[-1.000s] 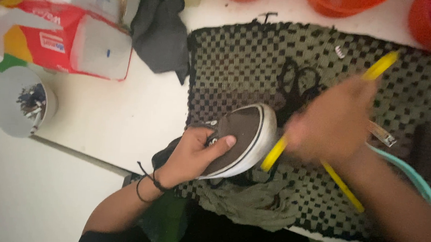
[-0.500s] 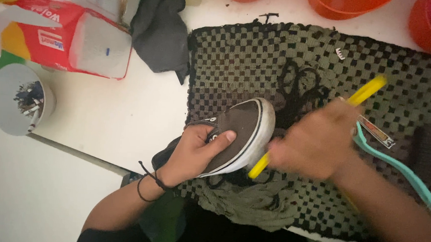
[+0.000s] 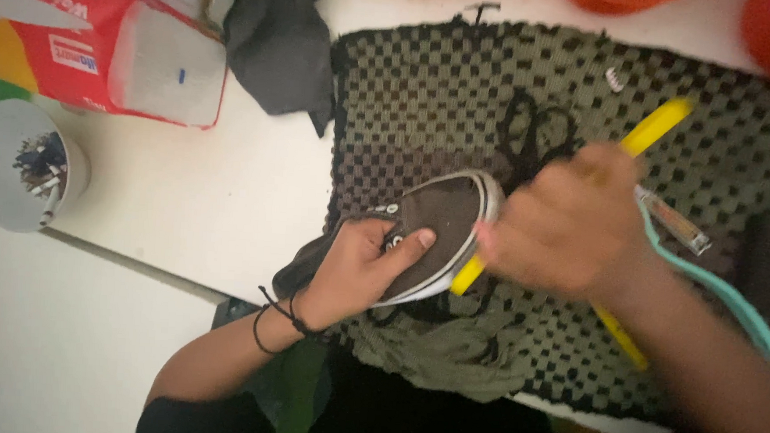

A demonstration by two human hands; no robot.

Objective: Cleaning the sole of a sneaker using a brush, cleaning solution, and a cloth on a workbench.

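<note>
Near the front edge of the tabletop, on the near left part of the checked green mat [image 3: 461, 97], the left hand [image 3: 360, 272] grips a dark shoe [image 3: 428, 232] with a white sole rim. Its fingers curl over the upper and the thumb presses flat on top, while a black cord sits around the wrist. The shoe is tilted, toe pointing up toward the mat's middle. Just right of it, the right hand [image 3: 569, 222] is closed around a yellow stick-like tool [image 3: 653, 129]. One end of the tool touches the shoe's sole edge and the other end sticks out past the knuckles toward the mat's far right corner.

Compared with half a second earlier, the left hand and shoe sit much the same, while the right hand has shifted a little and the yellow tool's lower end now meets the sole rim.

The right hand is blurred, so its fingers cannot be told apart, and it covers the middle of the tool. A black tangle of laces [image 3: 539, 132] beyond the shoe is partly hidden by that hand. A second yellow strip and a teal cord [image 3: 723, 291] run under the right forearm, only partly seen.
</note>
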